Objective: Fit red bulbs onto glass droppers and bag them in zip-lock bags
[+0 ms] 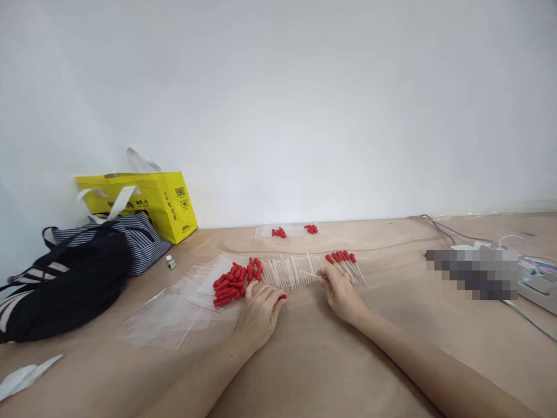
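Note:
My left hand (257, 310) is closed, with a red rubber bulb (282, 297) pinched at its fingertips. Between the fingers of my right hand (342, 295) is a thin clear dropper tube (308, 274), its free end pointing left over a row of similar tubes (278, 271) lying side by side on the table. A heap of loose red bulbs (228, 284) lies just left of my left hand, on clear zip bags (174, 313). Several droppers with red bulbs on their ends (346, 258) lie beyond my right hand.
Near the wall lies a clear bag (263, 232) with more red-ended pieces (278, 233). A yellow bag (174, 203), a striped bag (143, 244), a black bag (87, 284) and a small bottle (170, 262) stand left. Cables (439, 229) and a blurred-out object (474, 273) are right.

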The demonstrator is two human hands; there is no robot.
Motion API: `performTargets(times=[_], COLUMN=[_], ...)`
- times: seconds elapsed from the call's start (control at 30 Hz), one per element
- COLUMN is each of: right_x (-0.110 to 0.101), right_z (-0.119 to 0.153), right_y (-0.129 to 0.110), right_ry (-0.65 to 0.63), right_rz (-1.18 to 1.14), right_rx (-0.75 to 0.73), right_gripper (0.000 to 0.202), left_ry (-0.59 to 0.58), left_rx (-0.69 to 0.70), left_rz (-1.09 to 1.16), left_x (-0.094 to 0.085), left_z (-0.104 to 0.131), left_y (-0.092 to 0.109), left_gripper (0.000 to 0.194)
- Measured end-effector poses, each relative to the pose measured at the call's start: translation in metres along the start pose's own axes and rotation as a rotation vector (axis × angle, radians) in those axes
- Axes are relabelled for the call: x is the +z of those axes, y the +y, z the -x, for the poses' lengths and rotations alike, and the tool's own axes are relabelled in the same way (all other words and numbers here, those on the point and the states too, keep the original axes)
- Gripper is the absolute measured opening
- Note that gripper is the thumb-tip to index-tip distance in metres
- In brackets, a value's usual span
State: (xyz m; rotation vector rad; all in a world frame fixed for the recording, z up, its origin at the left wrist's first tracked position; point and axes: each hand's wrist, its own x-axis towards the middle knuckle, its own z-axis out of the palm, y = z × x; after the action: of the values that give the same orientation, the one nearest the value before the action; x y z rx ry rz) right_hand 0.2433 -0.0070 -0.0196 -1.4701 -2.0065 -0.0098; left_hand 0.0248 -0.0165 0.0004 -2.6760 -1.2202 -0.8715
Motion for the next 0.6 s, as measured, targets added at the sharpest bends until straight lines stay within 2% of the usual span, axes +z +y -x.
performTargets(times=[0.1, 0.23, 0.37, 0.6], right_x=[0.003, 0.005, 0.005, 0.002], right_z=[0.009, 0.013, 0.015, 0.017], right_y=[-0.013, -0.023, -0.025, -0.028], right_ry=[-0.030, -0.102, -0.113, -0.061], right_rz=[-0.112, -0.130, -0.130, -0.044], right_rx=[-0.156, -0.239, -0.266, -0.339], right_gripper=[0.035, 0.047, 0.041, 0.028], left_ry=[0.003, 0.015, 0.023, 0.027], left_rx=[-0.028, -0.063, -0.083, -0.083], left_rz=[-0.012, 0.004, 0.030, 0.085], left_x=[-0.001, 0.002, 0.003, 0.001], left_z=[0.000, 0.001, 0.002, 0.003], left_y=[0.001, -0.002, -0.002, 0.001], left_gripper=[0.017, 0.020, 0.020, 0.020])
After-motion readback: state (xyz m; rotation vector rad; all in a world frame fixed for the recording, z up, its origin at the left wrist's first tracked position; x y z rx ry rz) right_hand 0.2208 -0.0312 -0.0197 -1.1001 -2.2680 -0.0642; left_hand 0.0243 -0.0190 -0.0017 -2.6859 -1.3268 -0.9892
